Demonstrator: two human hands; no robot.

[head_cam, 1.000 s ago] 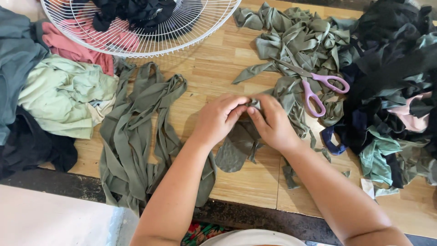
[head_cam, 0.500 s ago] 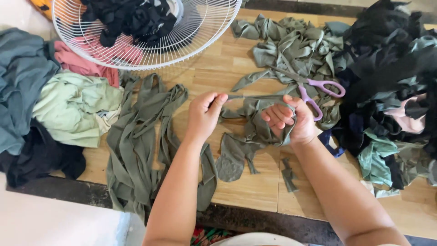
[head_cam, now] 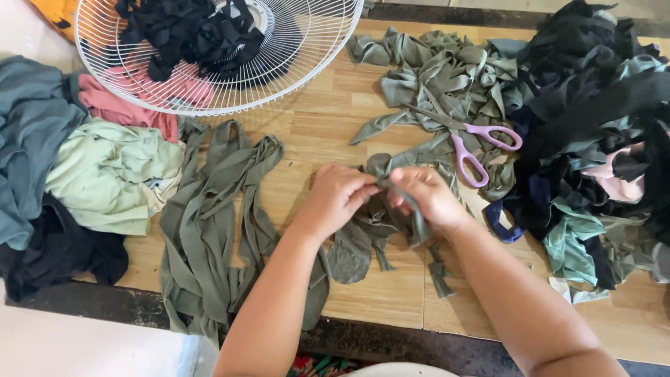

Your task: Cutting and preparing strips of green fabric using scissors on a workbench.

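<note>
Two hands are pressed together over an olive fabric strip (head_cam: 391, 209) at the middle of the wooden tabletop (head_cam: 328, 119): the left hand (head_cam: 340, 197) is closed on one end, the right hand (head_cam: 429, 197) is closed on the other, with the strip draped round its fingers. Purple-handled scissors (head_cam: 469, 139) are left on a heap of olive strips (head_cam: 447, 77) just beyond, and longer olive loops (head_cam: 209, 223) are spread to the left beneath a white fan guard (head_cam: 293, 77) filled with black scraps (head_cam: 192, 31). By the look of it, both ends should be kept pinched close to the fingertips so the strip is not let slip
</note>
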